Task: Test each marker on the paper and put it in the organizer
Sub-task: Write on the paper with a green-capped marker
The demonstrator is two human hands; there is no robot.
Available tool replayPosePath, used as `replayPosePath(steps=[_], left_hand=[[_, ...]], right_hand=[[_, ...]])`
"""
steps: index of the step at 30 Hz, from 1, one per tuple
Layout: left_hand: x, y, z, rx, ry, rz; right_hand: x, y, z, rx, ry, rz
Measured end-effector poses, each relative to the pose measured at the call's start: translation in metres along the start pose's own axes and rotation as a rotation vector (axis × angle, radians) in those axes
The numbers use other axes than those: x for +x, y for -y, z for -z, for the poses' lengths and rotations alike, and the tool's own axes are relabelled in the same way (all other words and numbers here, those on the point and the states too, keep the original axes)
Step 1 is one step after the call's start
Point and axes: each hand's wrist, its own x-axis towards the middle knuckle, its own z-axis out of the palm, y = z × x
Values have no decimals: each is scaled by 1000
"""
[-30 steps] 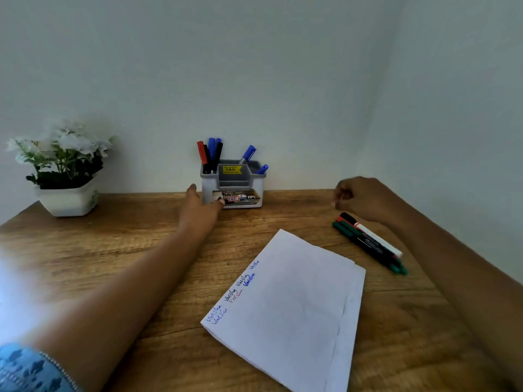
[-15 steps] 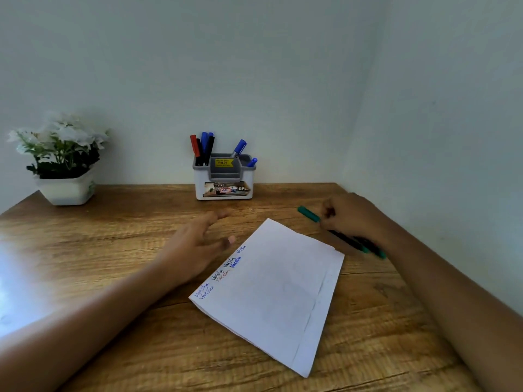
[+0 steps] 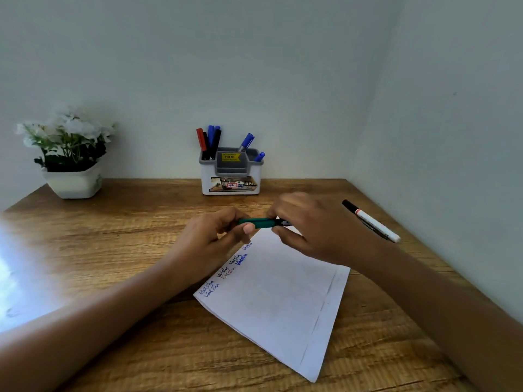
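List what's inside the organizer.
The organizer holds red, black and blue markers standing at its left, and two blue markers at its right. Its walls hide their lower ends and compartment floors.

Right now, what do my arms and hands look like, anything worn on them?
The left forearm and the right forearm are bare to the picture's edge: no sleeve, watch or bracelet shows. The left hand and the right hand are ungloved; no ring shows on the visible fingers, though some are hidden.
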Motion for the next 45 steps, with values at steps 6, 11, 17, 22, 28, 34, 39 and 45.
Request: replayPosePath(steps=[6, 11, 17, 22, 28, 34, 39, 45], left_hand=[[0, -1, -1, -16, -16, -18], [-2, -2, 3, -7, -71, -73], [0, 3, 3, 6, -94, -117], [2, 5, 5, 27, -52, -63], [6, 17, 24, 21, -114, 6], [-8, 33, 42, 28, 60, -202], [-14, 33, 34, 125, 318, -483], [-15, 39, 31, 286, 399, -610]], right_hand=[[0, 2, -7, -50, -92, 37], [1, 4, -7, -3, -104, 17], [2, 3, -8, 39, -112, 32], [2, -2, -11, 47, -46, 14], [-4, -21, 3, 453, 51, -273], [-6, -31, 14, 1576, -242, -612], [-2, -19, 5, 1931, -201, -630], [5, 9, -28, 1409, -44, -716]])
